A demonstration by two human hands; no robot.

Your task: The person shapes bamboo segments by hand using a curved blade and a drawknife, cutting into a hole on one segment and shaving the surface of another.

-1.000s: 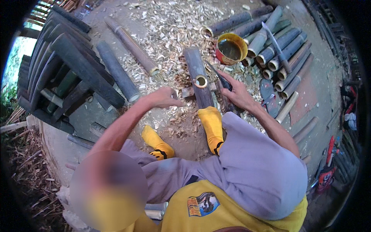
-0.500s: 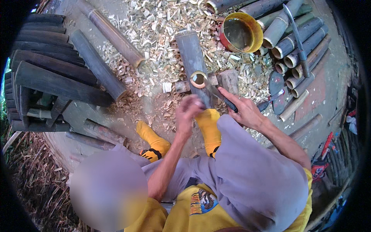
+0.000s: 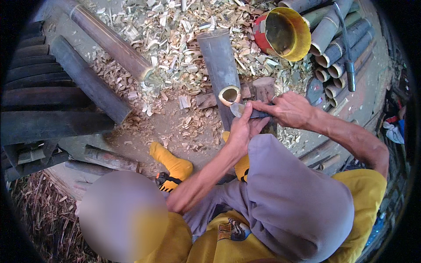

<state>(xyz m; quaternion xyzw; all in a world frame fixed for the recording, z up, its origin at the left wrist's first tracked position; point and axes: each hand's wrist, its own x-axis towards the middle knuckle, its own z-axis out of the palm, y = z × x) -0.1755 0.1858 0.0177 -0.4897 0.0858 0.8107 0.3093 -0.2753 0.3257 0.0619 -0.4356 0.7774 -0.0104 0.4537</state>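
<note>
A grey-skinned bamboo tube (image 3: 218, 59) lies lengthwise before me, with a pale-rimmed oval opening (image 3: 237, 91) cut in its upper side. My right hand (image 3: 293, 108) is closed round the dark handle of a short knife (image 3: 238, 109), index finger stretched along it toward the left. The knife's blade lies just below the opening's near rim; whether it touches is hard to tell. My left hand (image 3: 242, 133) meets the knife from below, thumb up against it by the blade and fingers under the handle. A yellow-socked foot is at the tube's near end, partly hidden by my left arm.
Wood shavings (image 3: 180, 52) cover the ground around the tube. A red-and-yellow bucket (image 3: 300, 37) holds murky liquid at the far right, beside stacked bamboo tubes (image 3: 337, 51) with a long curved blade (image 3: 343, 30) on top. Short wood blocks (image 3: 263, 90) support the tube. Dark bamboo pieces (image 3: 52, 122) stand at left.
My left hand has moved right and come onto the knife. The right hand has risen slightly and turned the knife flatter, its blade now at the near rim. The view has shifted.
</note>
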